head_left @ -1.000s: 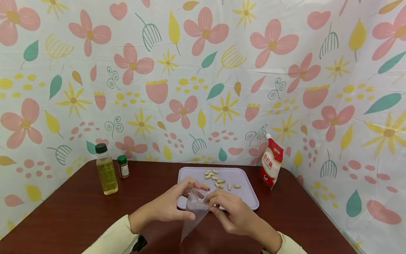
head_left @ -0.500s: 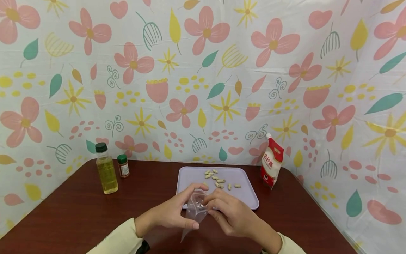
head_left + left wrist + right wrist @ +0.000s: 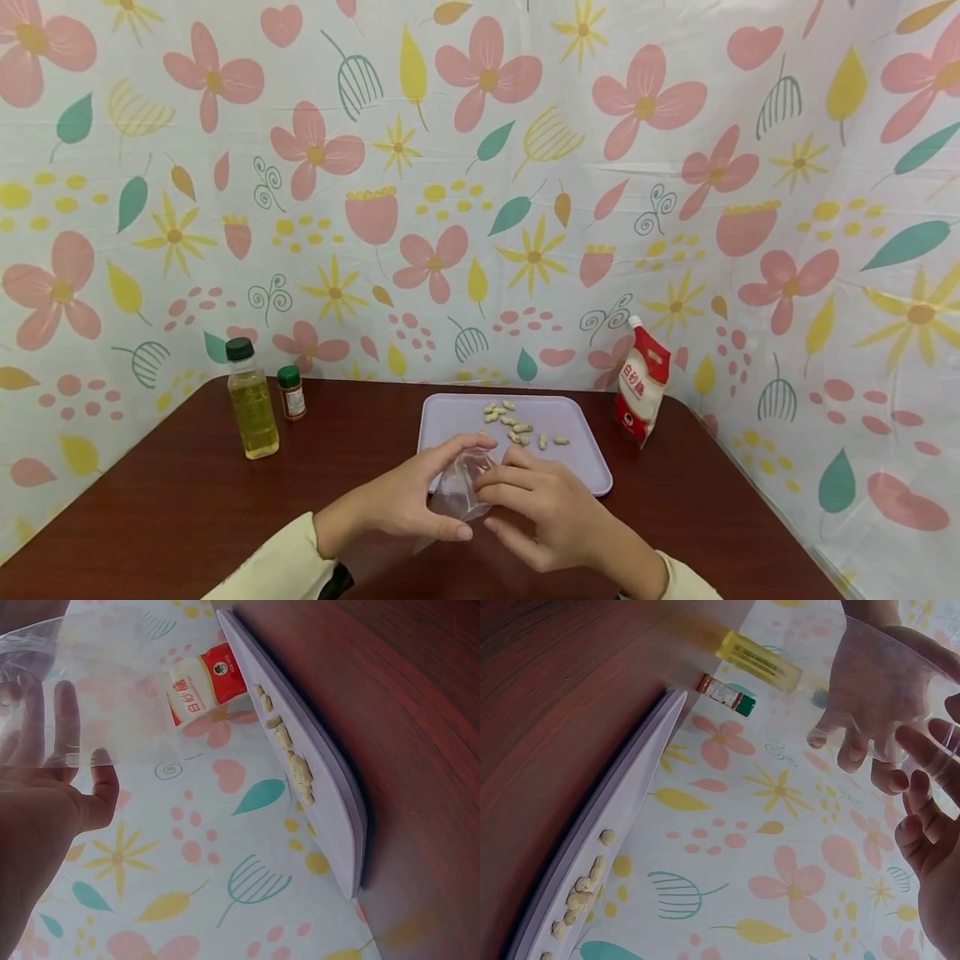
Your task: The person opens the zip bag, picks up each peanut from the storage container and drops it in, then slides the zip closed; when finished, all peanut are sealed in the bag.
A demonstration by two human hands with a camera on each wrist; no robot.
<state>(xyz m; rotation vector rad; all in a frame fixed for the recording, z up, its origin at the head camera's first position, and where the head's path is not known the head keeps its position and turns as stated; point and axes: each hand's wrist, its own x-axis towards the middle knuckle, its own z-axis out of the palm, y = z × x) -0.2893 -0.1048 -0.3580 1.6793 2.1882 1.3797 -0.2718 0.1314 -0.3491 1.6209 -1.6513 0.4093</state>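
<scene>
A clear plastic bag (image 3: 454,493) is held up between both hands, over the near edge of the lavender tray (image 3: 586,461). My left hand (image 3: 408,500) curves round it from the left, thumb toward me and fingers on the far side. Through the film, several left fingers show in the left wrist view. My right hand (image 3: 551,508) has bent fingers at the bag's mouth, with its thumb a little apart below them. The mouth gapes; I see nothing inside. Several unshelled peanuts (image 3: 520,428) lie on the tray behind the hands, also visible in both wrist views.
At the left stand a bottle of yellow oil (image 3: 252,412) with a dark cap and a small green-capped seasoning jar (image 3: 293,402). A red and white sugar pouch (image 3: 640,390) stands right of the tray. A flowered curtain (image 3: 480,208) backs the dark wooden table (image 3: 172,483).
The bag's mouth has spread wider and its pointed lower end has tilted away. My right thumb has moved off the bag's edge while the fingers stay there. The tray and peanuts have not moved.
</scene>
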